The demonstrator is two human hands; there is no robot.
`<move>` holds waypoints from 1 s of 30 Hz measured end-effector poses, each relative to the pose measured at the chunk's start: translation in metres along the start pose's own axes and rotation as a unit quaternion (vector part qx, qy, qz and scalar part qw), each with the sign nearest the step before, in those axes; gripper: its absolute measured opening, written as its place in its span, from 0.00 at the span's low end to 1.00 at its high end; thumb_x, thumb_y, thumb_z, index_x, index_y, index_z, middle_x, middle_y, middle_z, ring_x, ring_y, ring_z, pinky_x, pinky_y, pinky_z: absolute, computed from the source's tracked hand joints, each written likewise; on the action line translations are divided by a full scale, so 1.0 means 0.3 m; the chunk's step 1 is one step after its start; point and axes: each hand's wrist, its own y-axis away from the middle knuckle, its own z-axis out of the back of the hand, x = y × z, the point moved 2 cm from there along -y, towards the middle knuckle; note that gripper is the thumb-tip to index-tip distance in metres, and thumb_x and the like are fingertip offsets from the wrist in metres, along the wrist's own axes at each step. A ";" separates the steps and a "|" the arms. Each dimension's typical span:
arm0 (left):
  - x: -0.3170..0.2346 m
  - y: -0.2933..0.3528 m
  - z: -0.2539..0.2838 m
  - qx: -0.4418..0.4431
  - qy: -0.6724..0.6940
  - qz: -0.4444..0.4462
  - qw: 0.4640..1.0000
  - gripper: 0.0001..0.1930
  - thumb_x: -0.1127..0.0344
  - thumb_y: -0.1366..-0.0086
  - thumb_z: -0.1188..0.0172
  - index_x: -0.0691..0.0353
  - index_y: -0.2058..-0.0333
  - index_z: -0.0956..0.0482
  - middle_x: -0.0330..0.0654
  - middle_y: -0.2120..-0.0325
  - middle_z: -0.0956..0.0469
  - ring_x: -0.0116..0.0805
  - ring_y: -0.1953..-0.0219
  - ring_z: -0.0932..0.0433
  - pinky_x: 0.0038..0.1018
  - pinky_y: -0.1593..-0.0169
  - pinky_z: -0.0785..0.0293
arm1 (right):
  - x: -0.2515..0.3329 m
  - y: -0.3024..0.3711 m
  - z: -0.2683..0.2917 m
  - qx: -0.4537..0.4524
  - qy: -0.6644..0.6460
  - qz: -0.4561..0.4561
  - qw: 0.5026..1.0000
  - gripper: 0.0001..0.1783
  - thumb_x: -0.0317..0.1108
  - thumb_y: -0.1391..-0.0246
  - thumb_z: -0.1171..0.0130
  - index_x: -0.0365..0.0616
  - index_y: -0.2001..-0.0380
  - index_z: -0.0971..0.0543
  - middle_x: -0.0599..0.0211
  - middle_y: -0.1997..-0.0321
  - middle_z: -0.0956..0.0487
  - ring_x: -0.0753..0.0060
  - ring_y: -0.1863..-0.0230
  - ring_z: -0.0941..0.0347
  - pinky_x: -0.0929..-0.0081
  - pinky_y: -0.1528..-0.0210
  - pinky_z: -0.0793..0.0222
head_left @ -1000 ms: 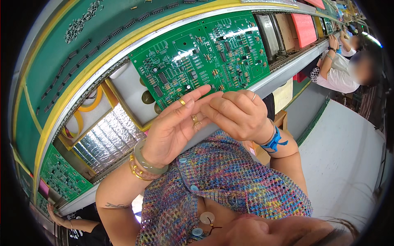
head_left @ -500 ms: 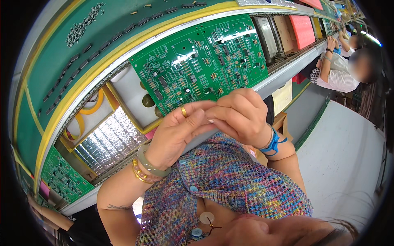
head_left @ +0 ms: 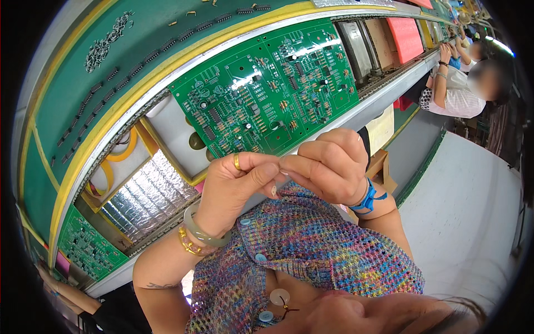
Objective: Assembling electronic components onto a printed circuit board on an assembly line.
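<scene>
Both our hands, left hand (head_left: 236, 186) and right hand (head_left: 332, 167), meet at the fingertips, each drawn into a close pinch with the right's other fingers curled in; we cannot tell whether anything sits between them. Just beyond them our large green circuit board (head_left: 266, 92) lies beside a metal rail (head_left: 389, 93), and farther off we see black chips (head_left: 204, 25) and heaped silvery pieces (head_left: 101, 49).
</scene>
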 end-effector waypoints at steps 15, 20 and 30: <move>-0.008 -0.024 -0.013 0.032 0.049 -0.046 0.997 0.15 0.69 0.31 0.54 0.68 0.49 0.34 0.49 0.50 0.29 0.40 0.46 0.28 0.32 0.42 0.32 | -0.155 -0.060 -0.090 -0.014 -0.042 -0.206 0.977 0.06 0.28 0.61 0.36 0.47 0.75 0.21 0.69 0.70 0.25 0.61 0.66 0.31 0.68 0.65 0.37; 0.002 -0.022 -0.007 0.031 0.008 -0.019 0.999 0.16 0.67 0.31 0.54 0.67 0.47 0.36 0.51 0.48 0.31 0.42 0.43 0.30 0.33 0.41 0.33 | -0.187 -0.063 -0.151 0.000 0.007 -0.250 0.968 0.04 0.29 0.59 0.35 0.47 0.76 0.20 0.70 0.70 0.27 0.61 0.63 0.33 0.67 0.61 0.38; -0.007 -0.022 -0.008 0.018 -0.007 0.017 1.000 0.15 0.64 0.29 0.54 0.64 0.48 0.35 0.56 0.47 0.30 0.44 0.47 0.26 0.31 0.47 0.27 | -0.196 -0.062 -0.182 -0.003 0.028 -0.259 0.965 0.04 0.32 0.60 0.35 0.49 0.79 0.21 0.71 0.71 0.27 0.62 0.64 0.33 0.66 0.62 0.40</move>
